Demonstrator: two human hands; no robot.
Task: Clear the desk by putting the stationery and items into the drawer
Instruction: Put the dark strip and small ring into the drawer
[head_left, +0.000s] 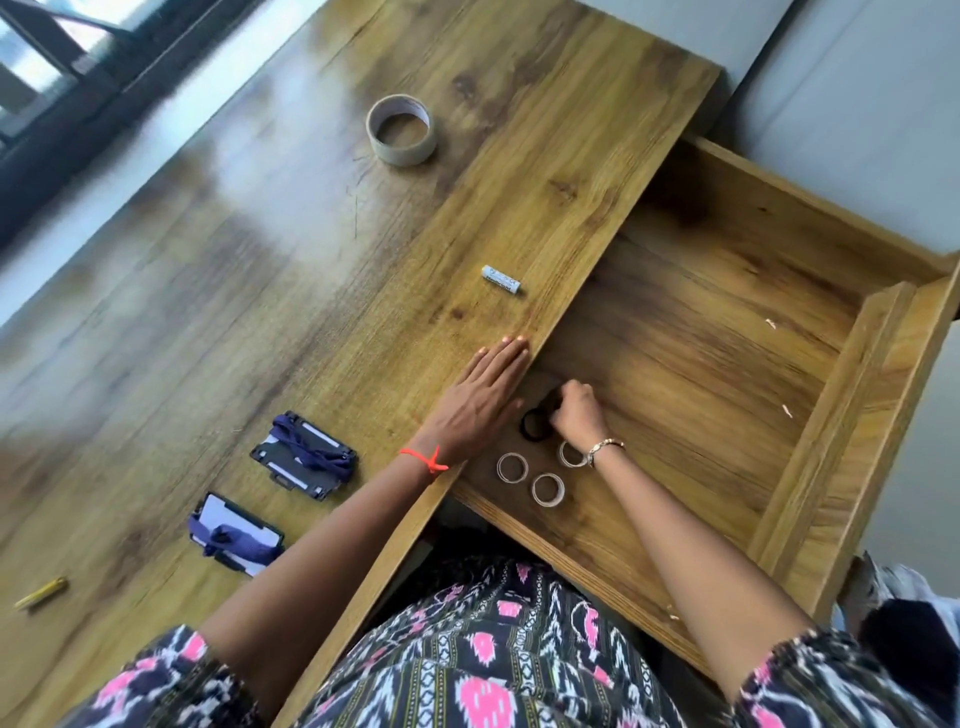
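Rings sit in the drawer (727, 322): three pale rings (534, 491) and a black ring (523, 426), likely light and soft, pinched at its rim by the right hand (576, 410). The left hand (483, 400) lies flat, released, on the counter (260, 260). The tape roll (400, 153) and battery (500, 280) there look light, rigid and roll-prone.

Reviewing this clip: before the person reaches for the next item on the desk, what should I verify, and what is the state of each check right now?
1. Drawer open, with bare floor space: ok.
2. Right hand has let go of the black rings: cannot tell; its fingers are curled at them.
3. Left hand free: ok; it lies flat on the desk, holding nothing.
4. Three small tape rolls inside the drawer: ok.
5. Desk cleared: not ok; the large tape roll, white cylinder, two card holders and yellow stick are on it.
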